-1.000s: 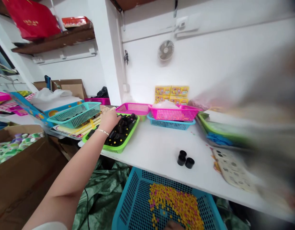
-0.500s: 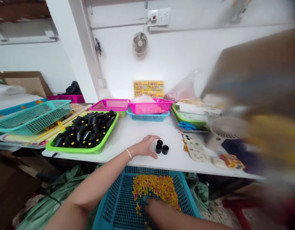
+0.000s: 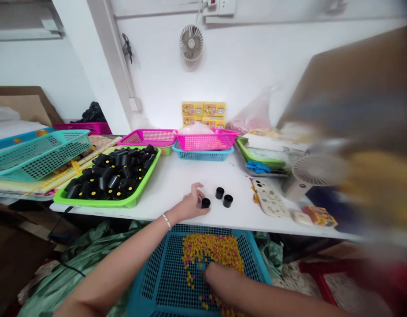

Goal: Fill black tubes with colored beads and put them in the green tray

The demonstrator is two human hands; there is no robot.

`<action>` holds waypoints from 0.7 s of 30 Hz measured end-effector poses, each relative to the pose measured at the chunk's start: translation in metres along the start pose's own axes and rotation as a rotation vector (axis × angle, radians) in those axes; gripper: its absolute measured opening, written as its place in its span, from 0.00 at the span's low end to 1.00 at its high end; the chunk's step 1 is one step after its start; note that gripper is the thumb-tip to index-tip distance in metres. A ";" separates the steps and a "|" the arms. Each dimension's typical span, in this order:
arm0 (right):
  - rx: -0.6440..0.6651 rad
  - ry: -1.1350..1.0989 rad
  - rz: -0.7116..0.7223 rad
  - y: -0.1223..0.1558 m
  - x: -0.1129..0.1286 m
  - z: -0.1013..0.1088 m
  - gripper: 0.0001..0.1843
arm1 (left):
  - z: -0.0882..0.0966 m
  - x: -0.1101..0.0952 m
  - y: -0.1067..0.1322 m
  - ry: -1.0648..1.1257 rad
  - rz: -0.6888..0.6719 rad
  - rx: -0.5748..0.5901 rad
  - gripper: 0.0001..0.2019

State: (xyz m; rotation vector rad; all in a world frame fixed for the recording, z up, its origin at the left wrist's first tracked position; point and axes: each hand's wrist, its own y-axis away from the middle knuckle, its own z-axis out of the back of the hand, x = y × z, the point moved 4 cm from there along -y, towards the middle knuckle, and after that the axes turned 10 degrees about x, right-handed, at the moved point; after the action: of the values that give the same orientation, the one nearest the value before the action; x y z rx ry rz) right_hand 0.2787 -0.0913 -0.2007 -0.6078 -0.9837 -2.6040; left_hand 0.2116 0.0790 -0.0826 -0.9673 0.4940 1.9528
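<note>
While the white table [image 3: 183,176] extended beyond the blue basket [image 3: 164,273], the green tray [image 3: 101,204] of black parts rested on it, beyond the basket's left side. The left hand [image 3: 192,203] was beyond the basket's far rim, thumb and fingers closed about one black cup [image 3: 205,203]. The right hand [image 3: 215,274] was down inside the basket, apart from the left; its fingers were hidden, so their closure could not be determined. Two standing cups [image 3: 220,193], also beyond the far rim, lay to the right of the left hand, which was the nearer hand. Both stood upright, without a marked long axis. Yellow and pink pellets [image 3: 216,244] lay within the basket, around the right hand.
</note>
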 end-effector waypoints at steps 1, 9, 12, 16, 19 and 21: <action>0.014 -0.001 0.012 0.002 0.001 0.004 0.15 | 0.005 0.003 0.009 0.004 -0.023 0.031 0.35; -0.507 -0.405 0.336 0.033 0.041 0.123 0.07 | 0.026 0.023 0.047 0.144 -0.140 0.013 0.35; -0.743 -0.395 0.353 0.030 0.043 0.164 0.04 | 0.023 0.024 0.044 0.183 -0.179 0.007 0.38; -0.767 -0.174 0.315 0.012 0.043 0.184 0.04 | 0.021 0.023 0.043 0.210 -0.181 0.018 0.38; -0.720 -0.148 0.316 0.007 0.044 0.186 0.04 | 0.023 0.023 0.044 0.202 -0.172 0.015 0.38; -0.693 -0.258 0.308 0.007 0.042 0.186 0.03 | 0.023 0.023 0.045 0.192 -0.174 0.014 0.38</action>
State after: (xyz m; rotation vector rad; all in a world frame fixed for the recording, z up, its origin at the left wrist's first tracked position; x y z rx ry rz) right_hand 0.2977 0.0248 -0.0509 -1.1693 0.0104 -2.5757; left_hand 0.1564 0.0826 -0.0875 -1.1565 0.5128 1.7083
